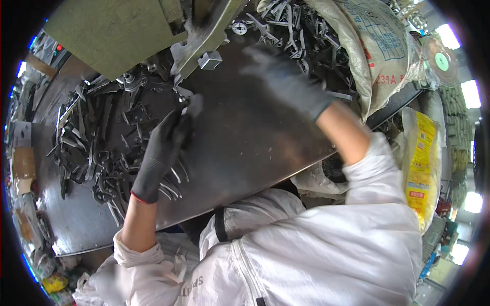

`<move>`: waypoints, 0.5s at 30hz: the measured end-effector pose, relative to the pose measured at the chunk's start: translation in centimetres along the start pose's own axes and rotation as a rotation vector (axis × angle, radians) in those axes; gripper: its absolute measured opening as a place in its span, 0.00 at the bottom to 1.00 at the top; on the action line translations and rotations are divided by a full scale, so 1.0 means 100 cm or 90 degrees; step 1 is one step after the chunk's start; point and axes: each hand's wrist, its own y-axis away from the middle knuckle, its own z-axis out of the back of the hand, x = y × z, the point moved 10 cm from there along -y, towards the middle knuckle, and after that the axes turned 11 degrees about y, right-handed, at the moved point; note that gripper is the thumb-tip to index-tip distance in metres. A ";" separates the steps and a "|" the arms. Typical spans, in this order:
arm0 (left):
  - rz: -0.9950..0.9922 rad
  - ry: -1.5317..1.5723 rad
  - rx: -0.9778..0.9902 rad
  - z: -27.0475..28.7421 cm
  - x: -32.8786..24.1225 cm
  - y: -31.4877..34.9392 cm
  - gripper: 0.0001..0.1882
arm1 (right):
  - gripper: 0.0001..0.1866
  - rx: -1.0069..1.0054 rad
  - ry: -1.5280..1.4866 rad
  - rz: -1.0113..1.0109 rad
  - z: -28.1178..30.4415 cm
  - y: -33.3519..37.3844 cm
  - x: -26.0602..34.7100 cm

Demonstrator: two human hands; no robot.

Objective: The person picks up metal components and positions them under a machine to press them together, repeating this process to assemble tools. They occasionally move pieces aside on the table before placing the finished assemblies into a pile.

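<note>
My left hand (162, 153), in a dark grey glove with a red cuff edge, is closed around a small grey metal part (193, 106). It holds the part just under the working tip (180, 97) of a machine, and the fingers partly hide it. My right hand (291, 84), in a grey glove, is over the dark metal table (240, 148), near a heap of silvery metal parts (291, 30). Motion smears its fingers, so I cannot tell whether it holds anything.
The machine's olive-green body (107, 30) fills the upper left. Dark, lever-like metal parts (92, 127) are heaped on the left of the table. A white woven sack (365, 46) stands at the upper right, above a yellow-and-clear bag (421, 168).
</note>
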 end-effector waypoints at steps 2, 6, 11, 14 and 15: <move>0.219 0.142 -0.126 0.039 0.070 0.006 0.25 | 0.21 0.156 0.128 0.063 -0.026 0.032 -0.070; 0.152 0.264 -0.046 0.022 0.064 -0.007 0.25 | 0.15 0.271 0.127 0.143 -0.043 0.055 -0.109; 0.177 0.159 -0.185 0.058 0.073 0.009 0.26 | 0.11 0.236 0.199 0.173 -0.036 0.023 -0.128; 0.162 0.140 -0.175 0.070 0.065 0.018 0.26 | 0.14 0.180 0.162 0.143 -0.026 0.012 -0.115; 0.178 0.185 -0.184 0.064 0.055 0.018 0.25 | 0.15 0.084 0.093 0.119 -0.012 0.009 -0.104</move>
